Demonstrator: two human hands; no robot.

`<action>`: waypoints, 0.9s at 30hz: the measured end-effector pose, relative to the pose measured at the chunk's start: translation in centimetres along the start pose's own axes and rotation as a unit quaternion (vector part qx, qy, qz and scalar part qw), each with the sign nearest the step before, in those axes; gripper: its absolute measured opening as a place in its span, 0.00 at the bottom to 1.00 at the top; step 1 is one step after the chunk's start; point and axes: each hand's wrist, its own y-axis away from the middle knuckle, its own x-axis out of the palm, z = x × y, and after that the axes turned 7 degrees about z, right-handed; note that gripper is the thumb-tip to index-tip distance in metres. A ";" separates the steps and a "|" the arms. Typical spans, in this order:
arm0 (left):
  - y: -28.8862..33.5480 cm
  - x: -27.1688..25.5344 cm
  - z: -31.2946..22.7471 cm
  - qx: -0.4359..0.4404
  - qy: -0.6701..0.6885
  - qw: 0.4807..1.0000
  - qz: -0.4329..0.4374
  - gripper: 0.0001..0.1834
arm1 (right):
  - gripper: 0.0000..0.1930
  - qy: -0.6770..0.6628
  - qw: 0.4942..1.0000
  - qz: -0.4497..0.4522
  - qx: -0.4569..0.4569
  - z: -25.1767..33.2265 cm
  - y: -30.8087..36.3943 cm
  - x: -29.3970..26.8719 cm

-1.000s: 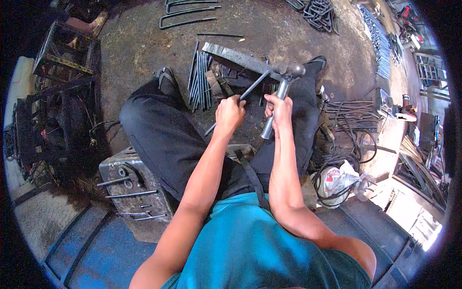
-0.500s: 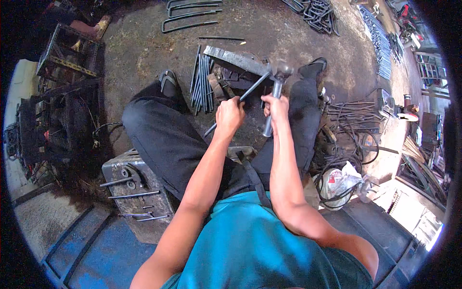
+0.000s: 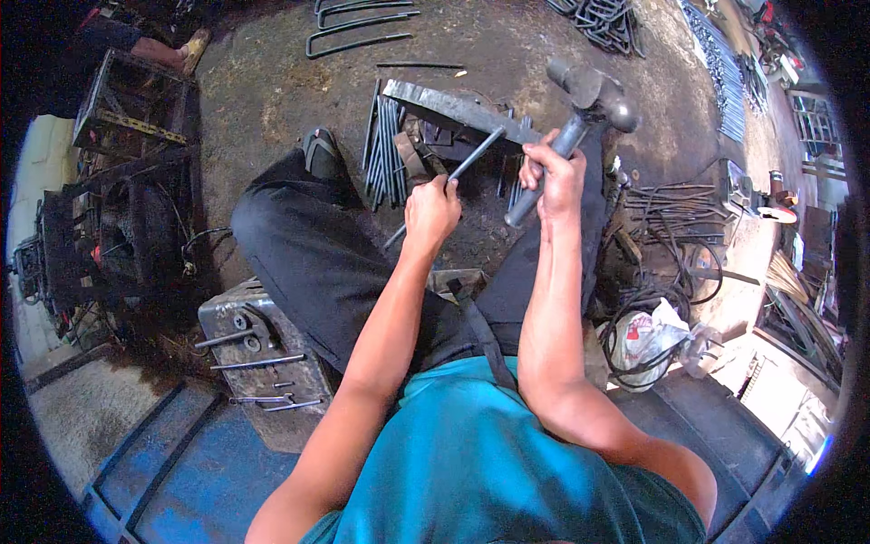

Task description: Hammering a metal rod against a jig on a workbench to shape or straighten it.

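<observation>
My left hand (image 3: 432, 210) is closed round a straight metal rod (image 3: 475, 155), which slants up to the right. The rod's upper end lies at the edge of a long steel bar (image 3: 453, 110) that serves as an anvil-like block. My right hand (image 3: 555, 178) grips the handle of a ball-peen hammer (image 3: 589, 95), raised to the right of the bar with its head up and clear of the rod. Just left of the block a bundle of dark rods (image 3: 387, 154) lies on the floor.
Bent U-shaped rods (image 3: 361, 41) lie on the far floor, with a chain-like heap (image 3: 603, 23) to their right. A metal box (image 3: 263, 363) with tools on it stands at my left. Cables (image 3: 648, 290) and a white bag (image 3: 645, 340) lie at my right. A steel frame (image 3: 136, 127) stands far left.
The hammer has risen away from the rod's end, up and to the right, with my right hand. My left hand still holds the rod in nearly the same place.
</observation>
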 end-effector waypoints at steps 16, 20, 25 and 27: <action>-0.2 -0.6 -0.3 -0.043 -0.069 0.996 0.029 0.15 | 0.10 0.122 0.975 -0.101 0.154 -5.6 0.8 -3.6; 1.0 -1.1 -1.2 -0.035 -0.051 0.997 0.036 0.17 | 0.09 0.088 0.988 -0.078 0.100 -2.4 1.1 -1.6; 0.4 -0.9 -2.8 -0.040 0.009 0.999 0.035 0.23 | 0.08 0.048 0.998 -0.036 0.034 1.2 1.5 0.8; -0.2 -0.4 -2.8 -0.038 -0.011 0.998 0.048 0.23 | 0.08 0.022 0.999 -0.023 0.006 2.1 1.7 1.7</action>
